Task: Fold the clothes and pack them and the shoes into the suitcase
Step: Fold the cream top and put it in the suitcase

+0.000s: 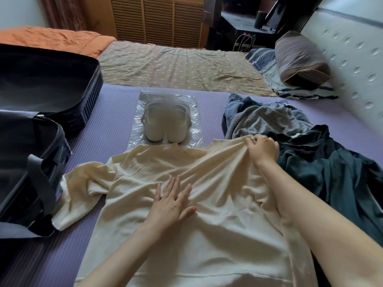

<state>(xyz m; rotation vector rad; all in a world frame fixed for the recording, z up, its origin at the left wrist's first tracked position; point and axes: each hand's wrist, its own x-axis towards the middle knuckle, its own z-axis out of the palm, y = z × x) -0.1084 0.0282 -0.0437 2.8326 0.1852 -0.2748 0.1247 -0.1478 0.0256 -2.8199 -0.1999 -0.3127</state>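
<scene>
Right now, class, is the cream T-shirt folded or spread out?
Spread out. The cream T-shirt lies open on the purple mat, one sleeve splayed; the left hand presses its middle, the right hand grips one shoulder.

A louvred wooden panel (157,19) backs the bed (176,65); a quilted white wall (350,50) stands right.

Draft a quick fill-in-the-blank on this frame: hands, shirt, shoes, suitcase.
1. The left hand rests on the cream short-sleeved cotton T-shirt with fingers ____.
2. The right hand holds fabric of the ____ in its grip.
3. The clear plastic bag holds ____ cream shoes.
4. The black rectangular suitcase lies ____ at the person's left.
Missing: straight; T-shirt; two; open.
</scene>
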